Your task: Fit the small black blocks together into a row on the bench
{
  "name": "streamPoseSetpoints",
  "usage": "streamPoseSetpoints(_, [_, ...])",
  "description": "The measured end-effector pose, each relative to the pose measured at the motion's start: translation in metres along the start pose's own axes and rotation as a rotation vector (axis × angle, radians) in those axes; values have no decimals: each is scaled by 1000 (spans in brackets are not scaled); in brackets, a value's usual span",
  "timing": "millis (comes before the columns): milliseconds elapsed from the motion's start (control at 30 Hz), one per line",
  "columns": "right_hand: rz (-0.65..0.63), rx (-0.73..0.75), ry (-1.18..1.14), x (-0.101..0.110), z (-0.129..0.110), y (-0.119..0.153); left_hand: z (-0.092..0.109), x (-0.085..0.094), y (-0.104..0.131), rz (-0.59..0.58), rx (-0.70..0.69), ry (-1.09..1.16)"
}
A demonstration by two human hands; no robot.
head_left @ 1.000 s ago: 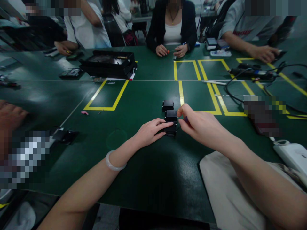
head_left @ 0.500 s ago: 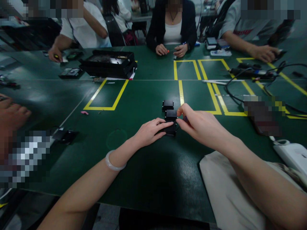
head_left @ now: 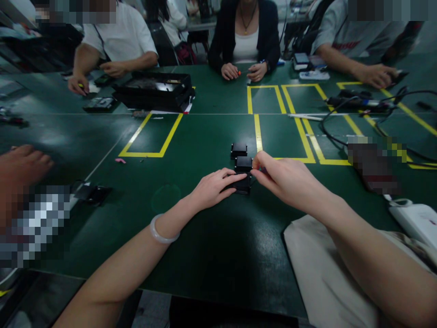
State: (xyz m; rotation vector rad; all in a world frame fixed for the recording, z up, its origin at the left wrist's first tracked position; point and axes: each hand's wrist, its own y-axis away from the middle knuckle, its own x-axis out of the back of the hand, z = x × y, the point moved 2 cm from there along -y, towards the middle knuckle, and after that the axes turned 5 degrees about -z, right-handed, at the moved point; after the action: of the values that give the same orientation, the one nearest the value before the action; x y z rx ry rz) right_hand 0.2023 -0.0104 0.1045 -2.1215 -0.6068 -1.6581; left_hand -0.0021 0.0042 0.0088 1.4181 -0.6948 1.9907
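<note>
Three small black boxes with shiny pins or screws at their sides stand in a row on the green table. The far box point(head_left: 239, 149) and the middle box point(head_left: 243, 163) are uncovered. On the near box point(head_left: 243, 184) lie the stretched fingers of my left hand point(head_left: 215, 187), one across its far side and the thumb by its near left edge, keeping hold of it. Close to the right side of the middle and near boxes, my right hand point(head_left: 278, 175) is closed in a pinch. What sits in that pinch is mostly hidden; a small dark bit shows between the fingers.
Yellow tape point(head_left: 303, 136) marks rectangles on the table. A large black casing point(head_left: 153, 91) stands at the back left. Cables point(head_left: 322, 130), a dark phone-like object point(head_left: 372, 168) and a white device point(head_left: 416, 218) lie right. Beige cloth point(head_left: 307, 255) hangs over the front edge. Co-workers sit around.
My two hands and the black boxes stay almost in place; my right fingers have shifted very slightly. Across the table, the left co-worker's raised arm has come down to the work.
</note>
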Motion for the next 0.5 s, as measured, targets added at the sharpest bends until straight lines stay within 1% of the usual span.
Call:
streamPoseSetpoints(200, [10,-10,-45,1,-2,0,0,1,0,1,0,1])
streamPoseSetpoints(400, [1,-9,-8,1,0,0,0,0,0,8,-10,1])
streamPoseSetpoints(500, [6,-8,-27,1,-1,0,0,0,0,7,-7,1])
